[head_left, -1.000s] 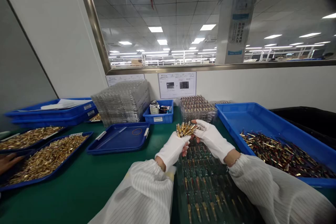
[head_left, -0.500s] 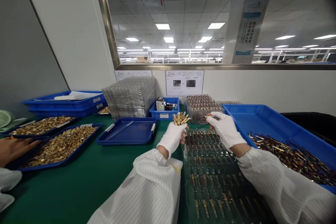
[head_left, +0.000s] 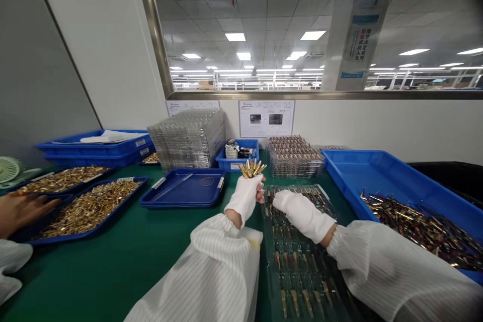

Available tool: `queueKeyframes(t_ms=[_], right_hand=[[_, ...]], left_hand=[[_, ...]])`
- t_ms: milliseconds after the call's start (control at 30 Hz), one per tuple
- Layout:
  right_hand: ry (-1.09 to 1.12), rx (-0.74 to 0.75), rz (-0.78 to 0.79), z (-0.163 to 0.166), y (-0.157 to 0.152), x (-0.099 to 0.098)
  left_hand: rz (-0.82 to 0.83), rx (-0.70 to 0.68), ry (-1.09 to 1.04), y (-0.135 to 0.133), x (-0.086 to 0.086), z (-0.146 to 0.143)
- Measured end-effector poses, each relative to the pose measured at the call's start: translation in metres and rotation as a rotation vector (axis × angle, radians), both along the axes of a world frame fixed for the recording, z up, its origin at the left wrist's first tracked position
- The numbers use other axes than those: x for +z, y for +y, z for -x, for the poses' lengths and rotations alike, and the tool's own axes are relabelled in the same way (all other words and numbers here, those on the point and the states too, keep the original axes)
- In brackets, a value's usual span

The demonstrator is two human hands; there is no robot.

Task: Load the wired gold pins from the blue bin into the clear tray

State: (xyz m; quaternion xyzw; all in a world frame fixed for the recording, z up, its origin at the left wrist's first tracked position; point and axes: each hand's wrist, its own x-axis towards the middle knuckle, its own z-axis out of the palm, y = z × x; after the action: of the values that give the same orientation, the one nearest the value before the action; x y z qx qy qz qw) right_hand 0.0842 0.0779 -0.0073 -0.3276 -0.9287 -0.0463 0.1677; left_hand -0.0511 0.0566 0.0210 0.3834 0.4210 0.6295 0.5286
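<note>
My left hand [head_left: 244, 195], in a white glove with bare fingertips, is closed round a bunch of gold-coloured metal pins [head_left: 252, 168] that fan out above the fist. My right hand [head_left: 302, 212], gloved the same way, is over the upper left of a clear plastic tray [head_left: 268, 261]. Its fingers point down at the tray's slots, bent together; what they hold, if anything, is hidden. Rows of slim gold-tipped parts [head_left: 294, 294] lie in the tray, partly covered by my right hand and sleeve.
On the right, a blue bin [head_left: 358, 171] holds loose gold-and-dark parts. Filled clear trays [head_left: 296, 158] are stacked behind. At left, another person's hand [head_left: 28, 211] is near blue trays of gold pins [head_left: 88, 206]. A stack of clear trays [head_left: 188, 141] and a shallow blue tray [head_left: 181, 188] stand between.
My right hand has moved left and nearer, from the tray's far edge to over its upper left rows. My left hand has shifted slightly, still holding the pins.
</note>
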Motion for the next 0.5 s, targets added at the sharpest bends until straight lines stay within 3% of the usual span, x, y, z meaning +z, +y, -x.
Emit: queueKeyframes(t_ms=[167, 500], right_hand=[[0.167, -0.010, 0.078, -0.011, 0.002, 0.008], [0.366, -0.099, 0.273, -0.014, 0.008, 0.000]], left_hand=[[0.011, -0.007, 0.013, -0.002, 0.001, -0.003], [0.039, -0.037, 0.054, -0.001, -0.004, -0.006]])
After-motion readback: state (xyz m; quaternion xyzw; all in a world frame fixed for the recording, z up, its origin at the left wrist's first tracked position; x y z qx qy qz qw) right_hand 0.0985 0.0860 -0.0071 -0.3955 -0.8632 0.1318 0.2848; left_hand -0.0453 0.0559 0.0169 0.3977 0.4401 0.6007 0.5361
